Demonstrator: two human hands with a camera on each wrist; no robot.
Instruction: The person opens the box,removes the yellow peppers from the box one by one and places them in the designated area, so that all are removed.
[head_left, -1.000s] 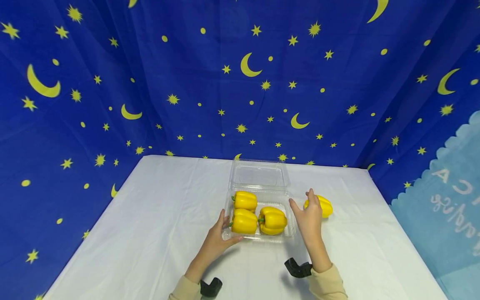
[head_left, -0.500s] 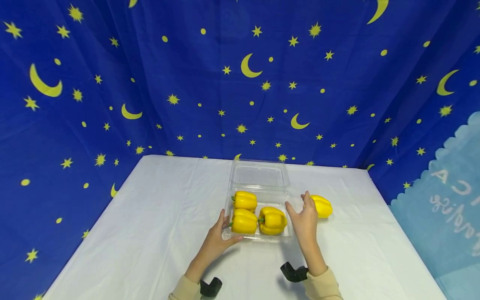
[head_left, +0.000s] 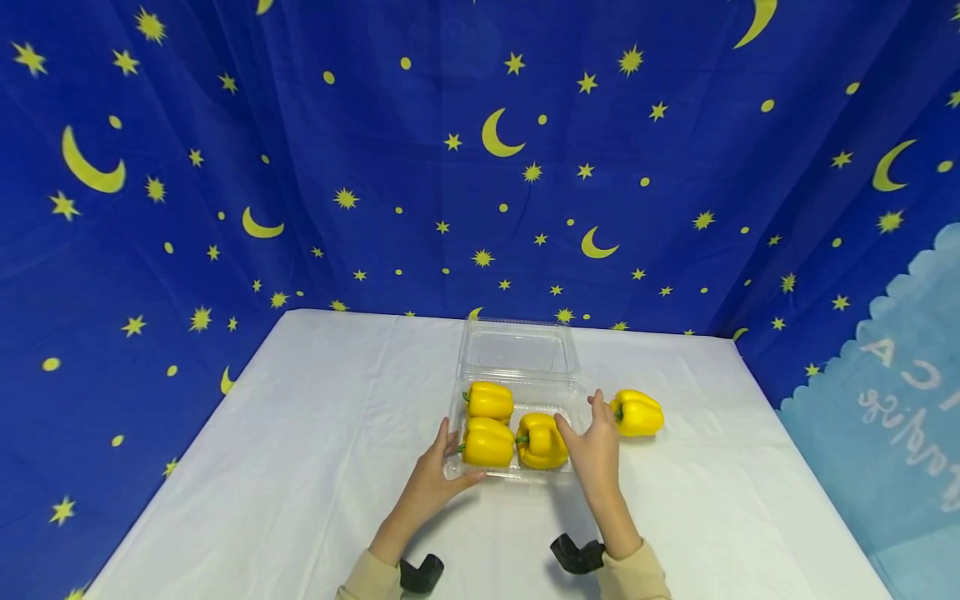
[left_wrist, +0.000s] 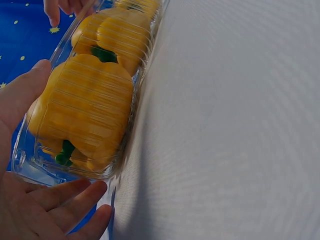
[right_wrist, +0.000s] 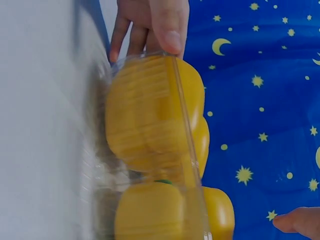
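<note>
A clear plastic clamshell container (head_left: 517, 476) lies on the table with its lid (head_left: 517, 348) folded back. Three yellow bell peppers sit in its base: a back-left pepper (head_left: 491, 401), a front-left pepper (head_left: 487, 442) and a right-hand pepper (head_left: 540, 442). My left hand (head_left: 431, 479) rests against the front-left corner, thumb by the front rim and fingers along the left end wall (left_wrist: 67, 172). With thumb and fingers spread, my right hand (head_left: 596, 454) hovers at the container's right edge, holding nothing. Another yellow pepper (head_left: 639, 413) lies outside, just right of that hand.
White cloth (head_left: 300, 467) covers the table. A blue curtain (head_left: 420, 167) with yellow moons and stars hangs behind and at the sides. A light-blue panel (head_left: 900, 400) with lettering stands at the right. Black wrist mounts (head_left: 577, 553) sit at both wrists.
My right hand has moved left, from in front of the outside pepper to the container's right edge, leaving more of that pepper visible. My left hand and the container stay put.
</note>
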